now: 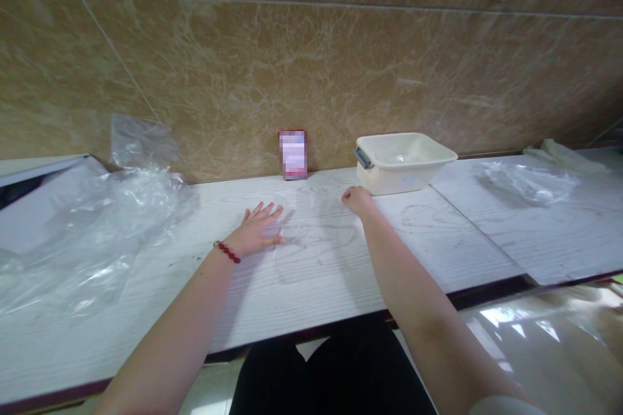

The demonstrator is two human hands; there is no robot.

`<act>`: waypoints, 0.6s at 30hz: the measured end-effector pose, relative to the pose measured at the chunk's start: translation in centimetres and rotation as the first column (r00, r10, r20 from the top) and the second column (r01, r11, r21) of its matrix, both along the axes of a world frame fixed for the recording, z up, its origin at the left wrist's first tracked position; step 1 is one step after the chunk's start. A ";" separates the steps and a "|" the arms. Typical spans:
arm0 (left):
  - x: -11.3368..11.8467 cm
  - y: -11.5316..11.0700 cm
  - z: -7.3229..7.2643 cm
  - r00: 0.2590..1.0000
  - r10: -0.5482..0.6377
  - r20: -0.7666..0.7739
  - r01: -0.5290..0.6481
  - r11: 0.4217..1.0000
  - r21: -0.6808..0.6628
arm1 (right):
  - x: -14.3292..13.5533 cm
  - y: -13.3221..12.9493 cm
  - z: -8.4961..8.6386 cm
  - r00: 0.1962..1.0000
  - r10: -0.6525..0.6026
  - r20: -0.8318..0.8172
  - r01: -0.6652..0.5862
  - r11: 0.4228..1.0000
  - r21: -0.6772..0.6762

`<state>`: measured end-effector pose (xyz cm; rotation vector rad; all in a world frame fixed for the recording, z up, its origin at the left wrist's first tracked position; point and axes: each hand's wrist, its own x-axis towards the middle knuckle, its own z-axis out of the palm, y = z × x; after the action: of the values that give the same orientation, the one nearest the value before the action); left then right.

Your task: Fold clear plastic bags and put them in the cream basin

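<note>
My left hand lies with fingers spread over the white wood-grain table, a red bead bracelet round its wrist. Under and beside its fingers are faint glossy outlines of what looks like a clear plastic piece, hard to make out against the surface. My right hand is closed, thumb and fingers together, just in front of the left corner of a cream plastic bin. Whatever its fingers pinch, if anything, is hidden or too small to name. The bin has a grey handle clip.
Crumpled clear plastic bags cover the table's left side. A small red-edged card or box with a blurred face leans against the brown marble wall. More clear plastic lies at the right, beside a pale cloth-like item.
</note>
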<state>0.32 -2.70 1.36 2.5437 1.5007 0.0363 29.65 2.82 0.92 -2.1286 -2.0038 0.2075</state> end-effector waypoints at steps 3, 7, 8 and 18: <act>-0.2 0.3 -0.2 0.999 0.036 0.024 -0.037 0.997 0.066 | -0.3 -0.2 0.4 1.000 -0.029 0.002 0.029 0.998 0.059; 0.3 0.1 0.3 0.985 0.034 0.172 -0.072 0.973 0.221 | -0.9 -0.8 1.5 1.000 -0.010 0.006 0.010 0.998 0.069; 0.7 -0.1 0.6 0.972 0.030 0.233 -0.091 0.963 0.255 | -1.1 -1.0 1.7 1.000 -0.006 0.009 0.005 0.998 0.068; 9.8 0.1 2.9 0.663 0.342 0.665 -0.238 0.940 -0.246 | -3.1 -2.9 3.2 0.969 0.202 -0.143 -0.182 0.972 0.146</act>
<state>10.11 -2.59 4.22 1.7957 1.4675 0.8231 26.53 -0.07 4.13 -1.7809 -2.0688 0.2563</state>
